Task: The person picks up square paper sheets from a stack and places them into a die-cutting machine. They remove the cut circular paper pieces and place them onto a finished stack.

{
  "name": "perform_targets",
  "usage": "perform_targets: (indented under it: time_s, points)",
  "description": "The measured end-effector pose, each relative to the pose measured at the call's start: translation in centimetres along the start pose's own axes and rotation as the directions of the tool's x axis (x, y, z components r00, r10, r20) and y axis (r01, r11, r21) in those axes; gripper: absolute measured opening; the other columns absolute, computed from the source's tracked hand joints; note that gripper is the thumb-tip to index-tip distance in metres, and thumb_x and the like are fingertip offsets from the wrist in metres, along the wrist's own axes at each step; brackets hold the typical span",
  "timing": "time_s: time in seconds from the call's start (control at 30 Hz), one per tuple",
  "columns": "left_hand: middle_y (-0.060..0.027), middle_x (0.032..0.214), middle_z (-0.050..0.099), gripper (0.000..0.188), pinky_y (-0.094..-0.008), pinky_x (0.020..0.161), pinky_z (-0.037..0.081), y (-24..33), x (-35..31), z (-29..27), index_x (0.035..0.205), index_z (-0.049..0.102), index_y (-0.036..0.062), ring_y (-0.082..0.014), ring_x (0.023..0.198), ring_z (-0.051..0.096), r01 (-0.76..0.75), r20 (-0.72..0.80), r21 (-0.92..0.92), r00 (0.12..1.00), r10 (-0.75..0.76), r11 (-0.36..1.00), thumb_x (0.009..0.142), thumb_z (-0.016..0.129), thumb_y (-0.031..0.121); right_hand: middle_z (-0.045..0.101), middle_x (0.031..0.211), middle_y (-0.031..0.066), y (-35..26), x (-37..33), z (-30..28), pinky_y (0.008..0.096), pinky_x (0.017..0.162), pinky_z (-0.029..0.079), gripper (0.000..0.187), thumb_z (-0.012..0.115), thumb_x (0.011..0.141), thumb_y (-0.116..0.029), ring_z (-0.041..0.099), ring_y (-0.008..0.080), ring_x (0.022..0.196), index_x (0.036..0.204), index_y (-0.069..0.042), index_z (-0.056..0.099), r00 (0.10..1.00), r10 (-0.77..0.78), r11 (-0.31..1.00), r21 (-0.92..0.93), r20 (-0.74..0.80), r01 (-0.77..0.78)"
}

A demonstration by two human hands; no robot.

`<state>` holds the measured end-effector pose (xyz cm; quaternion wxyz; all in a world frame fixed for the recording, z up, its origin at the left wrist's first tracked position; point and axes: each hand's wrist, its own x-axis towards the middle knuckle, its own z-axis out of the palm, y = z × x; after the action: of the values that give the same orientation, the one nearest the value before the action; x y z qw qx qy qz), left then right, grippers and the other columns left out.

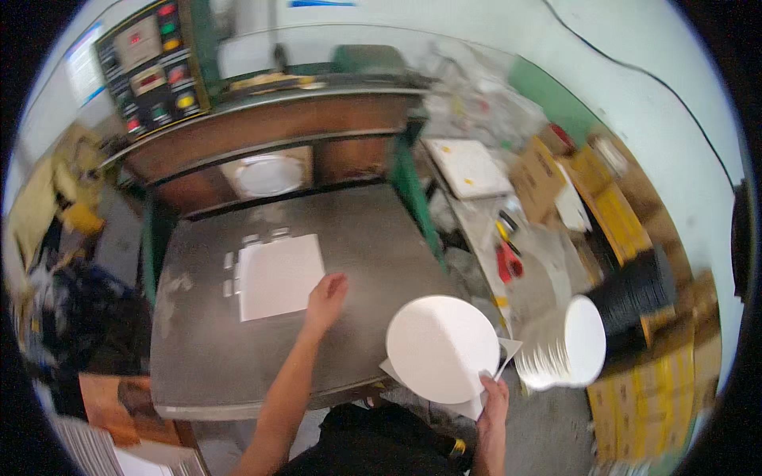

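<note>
A white square sheet [280,278] lies on the dark metal table, with small pale stops along its left and far edges. My left hand [326,303] is beside the sheet's near right corner. Its fingers are blurred, and whether they touch the sheet is unclear. At the table's front right edge, my right hand [493,403] grips the rim of a white round disc [441,349] that faces up. Corners of another white sheet [509,349] stick out from behind the disc. How that sheet is held is hidden.
A press-like machine [270,119] backs the table [381,254], with a button panel [155,71] at far left. On the right bench are red-handled scissors [508,262], a white board [468,168], stacked white rounds [585,341] and black stacked rounds [635,289]. Cardboard boxes [655,397] stand beyond.
</note>
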<state>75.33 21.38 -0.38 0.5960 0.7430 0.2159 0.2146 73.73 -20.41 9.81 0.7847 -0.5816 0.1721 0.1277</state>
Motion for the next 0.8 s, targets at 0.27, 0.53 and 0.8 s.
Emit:
perform_targets:
  time_s: [0.27,0.53,0.8]
  points:
    - [-0.0105,0.098,0.066,0.048,-0.0319,0.07,0.055,12.1,-12.8,4.0,0.121,0.056,-0.0002,-0.0188,0.084,0.065,0.564,0.764,-0.253,0.615,-0.196,0.786,0.094,0.056,0.04,0.067,0.102,0.0079,0.8,-3.9,-2.8,0.0315,0.075,0.051,0.026,0.061,0.092,-0.013,0.064,0.0178,0.086,0.114,0.0,0.061,0.998,0.056,0.995,0.083,0.038,-0.059]
    - [-0.0101,0.1,0.067,0.032,-0.0358,0.077,0.055,15.6,-13.2,13.8,0.122,0.055,-0.0025,-0.0197,0.089,0.066,0.533,0.765,-0.355,0.638,-0.09,0.768,0.094,0.054,0.014,0.062,0.067,0.0052,2.2,-8.1,-24.4,0.0271,0.055,0.044,0.028,0.062,0.093,-0.026,0.056,0.0144,0.058,0.101,0.0,0.064,0.947,0.035,0.992,-0.103,-0.319,-0.071]
    - [-0.0117,0.116,0.063,0.03,-0.0403,0.083,0.055,25.4,-14.0,34.4,0.125,0.05,0.0004,-0.0239,0.1,0.065,0.609,0.83,-0.513,0.533,0.167,0.605,0.099,0.05,0.016,0.067,0.073,0.0188,2.1,-16.6,-45.5,0.0427,0.059,0.053,0.021,0.056,0.09,-0.02,0.068,0.0298,0.065,0.1,-0.003,0.064,0.458,-0.522,0.479,-0.691,-0.72,-0.541]
